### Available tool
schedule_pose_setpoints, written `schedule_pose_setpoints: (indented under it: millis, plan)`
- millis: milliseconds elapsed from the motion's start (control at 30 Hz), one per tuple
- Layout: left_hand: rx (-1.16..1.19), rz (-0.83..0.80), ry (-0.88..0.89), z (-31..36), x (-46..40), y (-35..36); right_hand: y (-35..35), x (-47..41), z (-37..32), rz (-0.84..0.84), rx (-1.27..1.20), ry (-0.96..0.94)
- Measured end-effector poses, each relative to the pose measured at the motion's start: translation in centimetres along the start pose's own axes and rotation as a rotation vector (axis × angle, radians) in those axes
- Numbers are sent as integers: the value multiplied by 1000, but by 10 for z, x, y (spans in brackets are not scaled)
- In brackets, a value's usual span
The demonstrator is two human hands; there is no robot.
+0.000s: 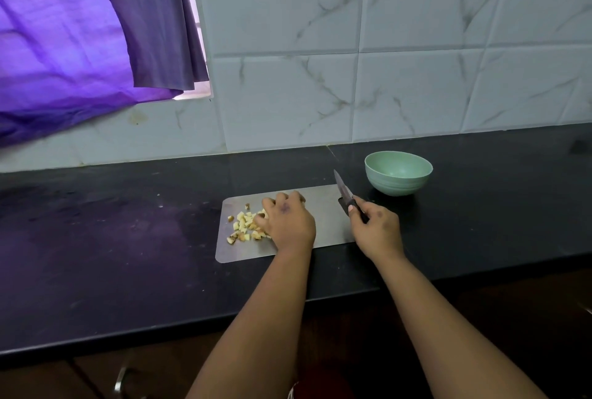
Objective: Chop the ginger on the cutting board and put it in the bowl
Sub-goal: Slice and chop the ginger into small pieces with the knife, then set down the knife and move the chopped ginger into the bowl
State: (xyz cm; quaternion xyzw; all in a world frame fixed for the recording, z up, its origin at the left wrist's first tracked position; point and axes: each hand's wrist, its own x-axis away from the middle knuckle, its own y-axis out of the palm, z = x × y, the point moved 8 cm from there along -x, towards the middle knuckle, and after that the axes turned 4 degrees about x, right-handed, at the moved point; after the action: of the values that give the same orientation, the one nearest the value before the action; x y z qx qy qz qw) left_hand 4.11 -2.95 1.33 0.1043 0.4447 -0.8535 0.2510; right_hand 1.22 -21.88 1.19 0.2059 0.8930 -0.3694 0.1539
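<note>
Both hands are busy in the head view, the only one I have. I see the left hand (286,220) palm down on the cutting board (323,206), fingers curled over the near edge of the chopped ginger (245,227) — whether it pinches any pieces I cannot tell. The right hand (376,228) is wrapped around the handle of the knife (343,188), blade lifted and pointing away toward the tiled wall. The ginger lies as small pale cubes on the left half of the board; the green bowl (398,172) stands on the bench (128,238) just past the board's far right corner and looks empty from here.

My worry is the transfer. The pile sits at the end of the board farthest from the bowl, so scooped pieces could drop onto the dark bench on the way. The thin board may slide if pushed. The raised blade sits between pile and bowl — a left-hand reach across it risks a nick.
</note>
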Motion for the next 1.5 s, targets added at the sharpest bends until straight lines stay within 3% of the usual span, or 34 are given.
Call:
schedule_pose_setpoints:
  millis: [100,333,633,767,1067,1333,1500]
  plan:
    - [33,34,15,2,2,-3,3,4,0,5,7,-20]
    - [-29,-67,102,0,0,13,3,8,-2,-17,30,-42]
    - [157,103,132,4,5,-13,-15,3,17,74,14,18]
    - [128,37,129,4,7,-8,-25,-1,33,61,153,-8]
    - [109,-102,212,15,10,7,-38,-8,57,81,250,141]
    - [187,-173,285,24,19,2,-32,-7,50,27,421,103]
    - [296,-175,235,0,16,-33,-21,-3,24,54,319,-97]
